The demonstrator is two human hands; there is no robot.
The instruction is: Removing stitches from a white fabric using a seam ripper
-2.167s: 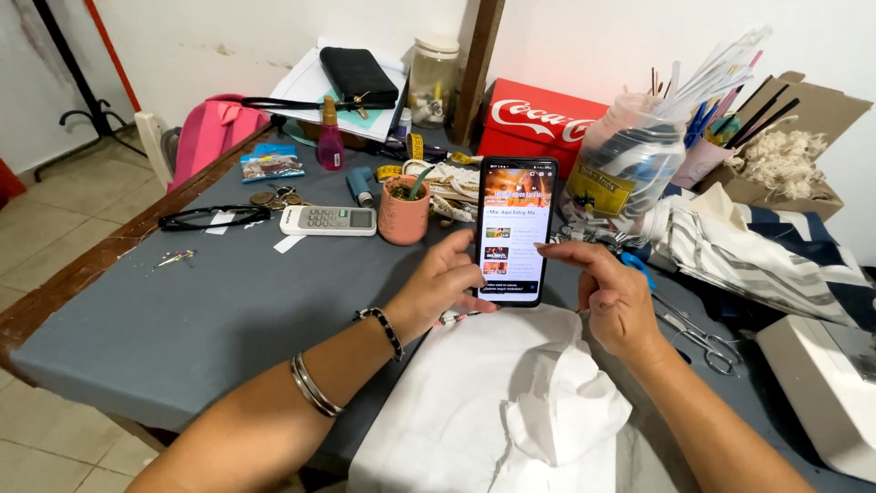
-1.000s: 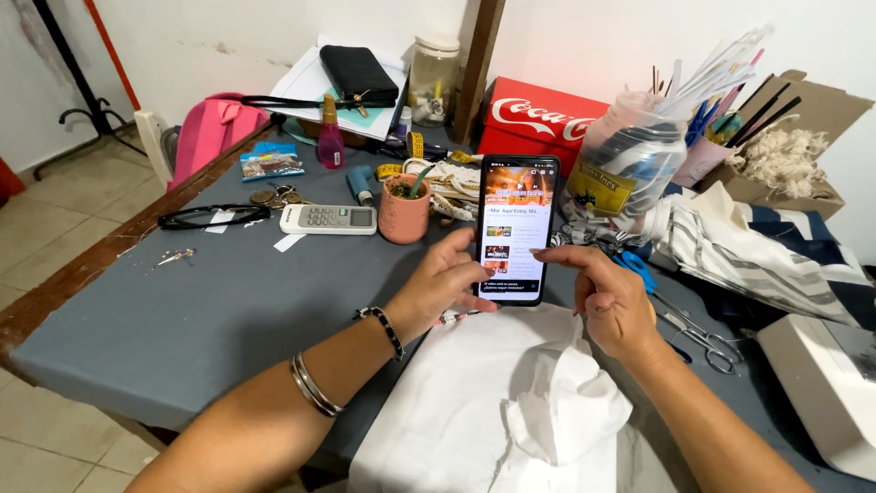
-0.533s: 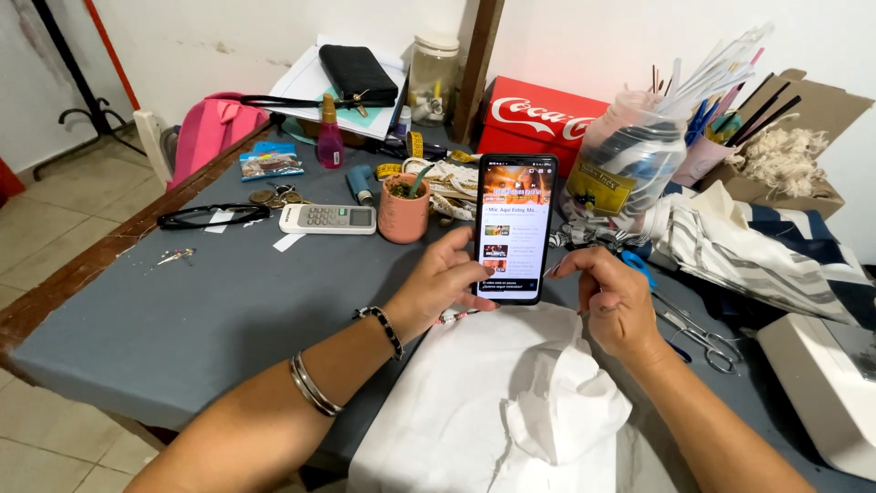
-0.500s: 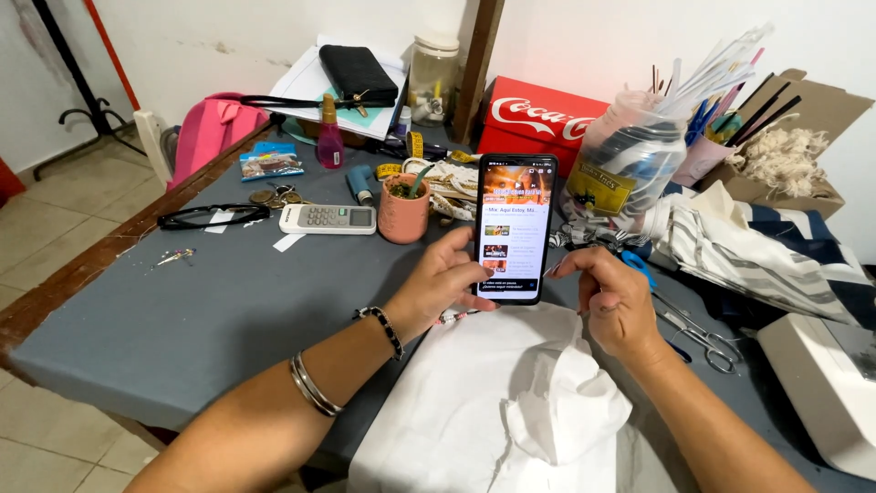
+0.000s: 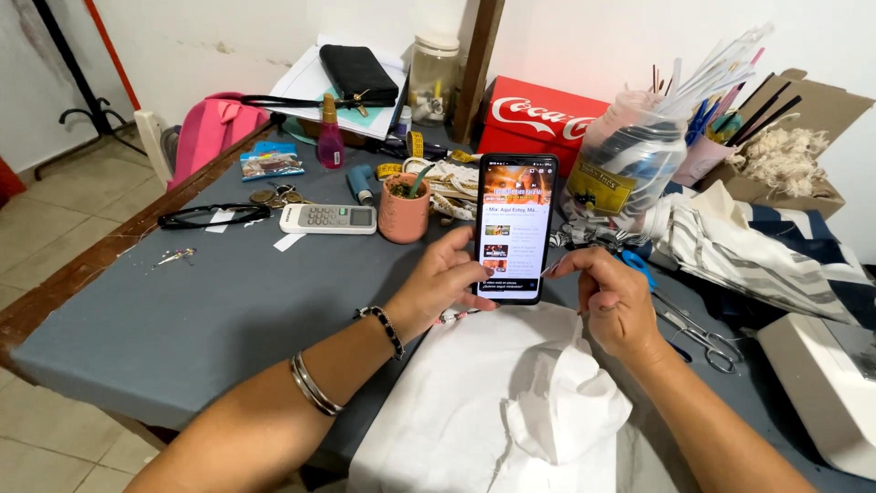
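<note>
phone (image 5: pixel 515 226): upright near bench (image 5: pixel 182 319) centre; stiff, smooth, likely slippery, breakable glass. left hand (image 5: pixel 440 285) grip closed on its lower edge; right hand (image 5: pixel 613 297) pinched, contents unclear.

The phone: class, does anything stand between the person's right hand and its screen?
Nothing visible does. The left hand holds the phone upright on the table, and the right hand sits just beside its lower right edge, above the white cloth.

White walls (image 5: pixel 228 32), beige tiled floor (image 5: pixel 55 215), grey-topped table (image 5: pixel 210 319).
</note>
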